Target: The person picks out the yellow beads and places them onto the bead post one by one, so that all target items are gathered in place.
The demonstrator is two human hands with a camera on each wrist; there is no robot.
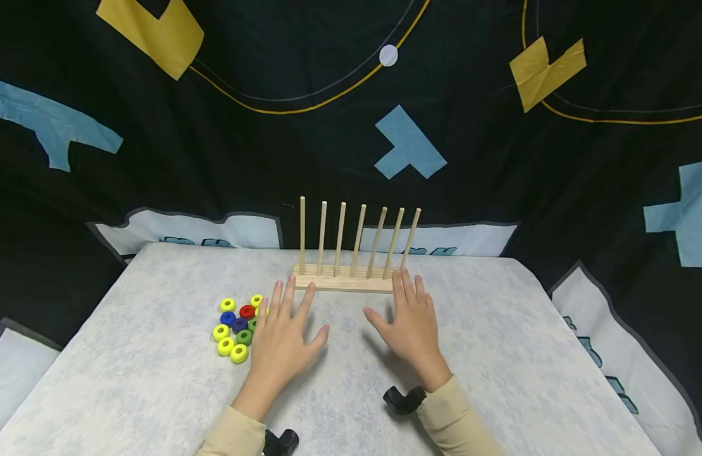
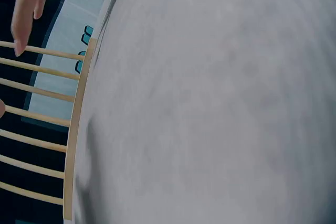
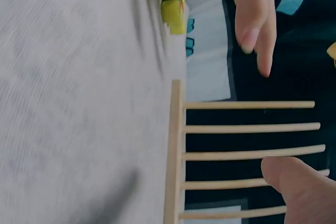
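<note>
A wooden peg rack [image 1: 345, 284], a flat base with several upright pegs [image 1: 359, 237], stands at the back of the table. My left hand [image 1: 285, 345] hovers in front of its left end, fingers spread and holding nothing. Beside that hand lies a cluster of small rings: yellow [image 1: 221, 332], blue [image 1: 228, 318], red [image 1: 247, 311], dark purple [image 1: 240, 325] and green [image 1: 245, 337]. The hand hides part of the cluster. My right hand [image 1: 410, 329], also with nothing in it, reaches toward the rack's right end with straight fingers. Its thumb [image 3: 299, 187] shows in the right wrist view.
The light grey mottled table [image 1: 499, 354] extends around both hands. Behind it hangs a black cloth [image 1: 305, 158] with blue and yellow shapes. A black wrist device [image 1: 404, 400] sits by my right cuff, and another [image 1: 281, 442] by the left.
</note>
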